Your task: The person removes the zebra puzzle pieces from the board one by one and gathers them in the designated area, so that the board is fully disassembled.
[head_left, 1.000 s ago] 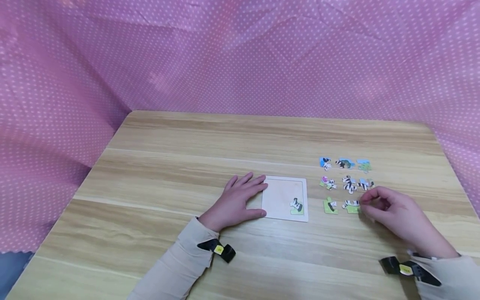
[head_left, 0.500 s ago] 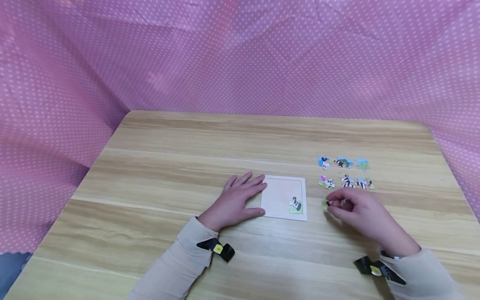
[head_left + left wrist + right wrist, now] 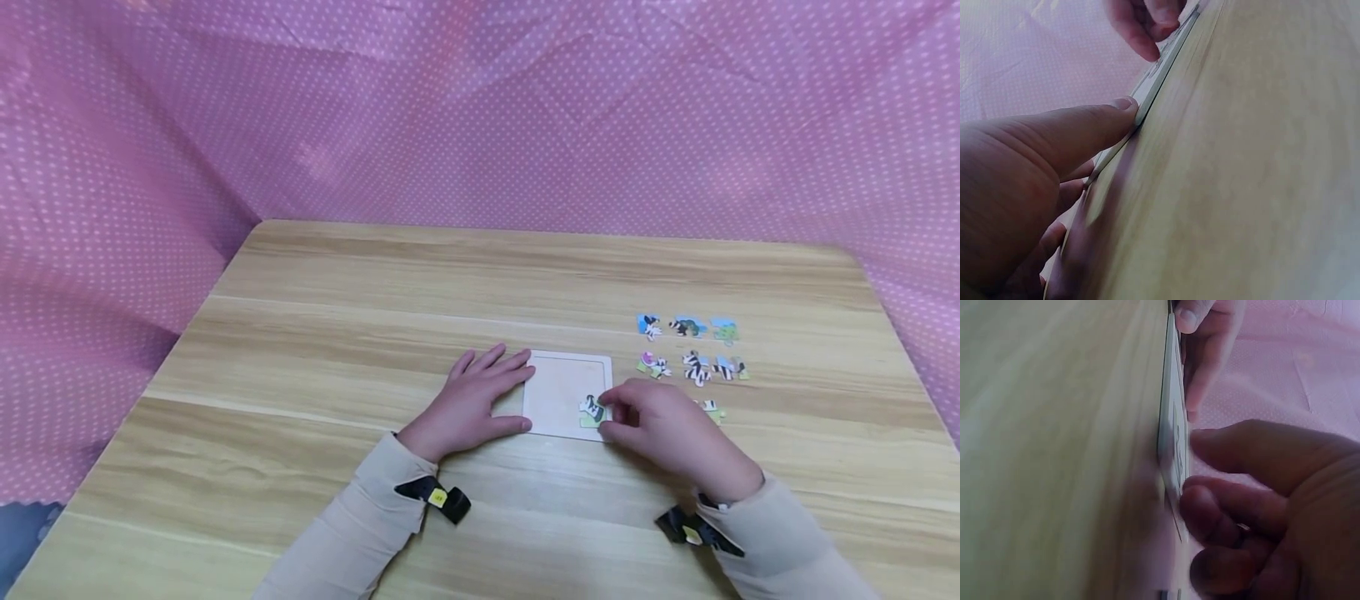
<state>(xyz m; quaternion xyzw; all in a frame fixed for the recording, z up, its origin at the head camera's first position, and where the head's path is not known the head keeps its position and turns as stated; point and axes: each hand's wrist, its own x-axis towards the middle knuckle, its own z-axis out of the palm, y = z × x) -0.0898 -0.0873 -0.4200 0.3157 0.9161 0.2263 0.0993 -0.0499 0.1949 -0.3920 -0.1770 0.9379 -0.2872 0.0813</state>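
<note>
The white puzzle board (image 3: 555, 392) with a raised rim lies flat on the table. Spread along its left edge is my left hand (image 3: 474, 404), fingertips and thumb touching the rim. One puzzle piece (image 3: 590, 410), a black-and-white animal on green, lies in the board's lower right corner. My right hand (image 3: 663, 425) is at that corner, thumb and index fingertips right at the piece. In the right wrist view a gap shows between the right thumb (image 3: 1210, 447) and index finger, with nothing seen between them; the other fingers curl in.
Right of the board several loose puzzle pieces lie in rows, including a blue-topped piece (image 3: 648, 326) and a striped animal piece (image 3: 697, 368). A green piece (image 3: 712, 409) of the near row is partly covered by my right hand. A pink dotted cloth (image 3: 525, 125) hangs behind the table.
My right hand has moved left from the near row of loose pieces to the board's lower right corner. The left hand and board stay practically in place.
</note>
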